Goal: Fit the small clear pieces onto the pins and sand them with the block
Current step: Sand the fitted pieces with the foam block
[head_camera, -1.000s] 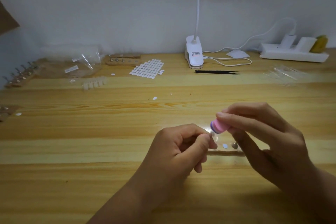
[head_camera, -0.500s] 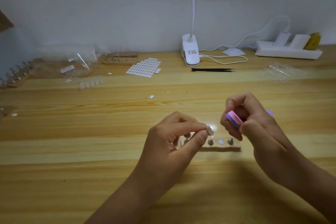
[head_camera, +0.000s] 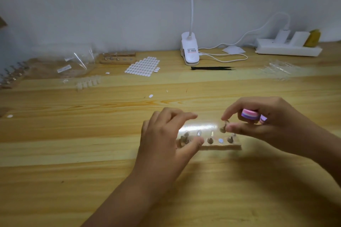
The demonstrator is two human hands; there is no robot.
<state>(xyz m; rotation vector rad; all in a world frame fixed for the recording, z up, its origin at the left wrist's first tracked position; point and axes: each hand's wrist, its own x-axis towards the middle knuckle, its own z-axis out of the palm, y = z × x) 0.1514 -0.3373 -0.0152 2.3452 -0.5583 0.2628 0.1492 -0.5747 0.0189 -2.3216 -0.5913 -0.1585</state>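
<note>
My right hand (head_camera: 267, 125) tucks the pink block (head_camera: 250, 115) in its fingers and pinches one pin (head_camera: 223, 129) just above the wooden holder (head_camera: 221, 147). My left hand (head_camera: 166, 138) is spread, thumb touching the holder. One clear piece (head_camera: 199, 132) looks fitted; I think most remain.

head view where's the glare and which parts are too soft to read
Head view: a bright glare patch on the table sits just behind the pin holder, between the left hand and the right hand. Same view: the pin racks and clear bags at the far left are soft. The sanding block shows its stripes clearly.
</note>
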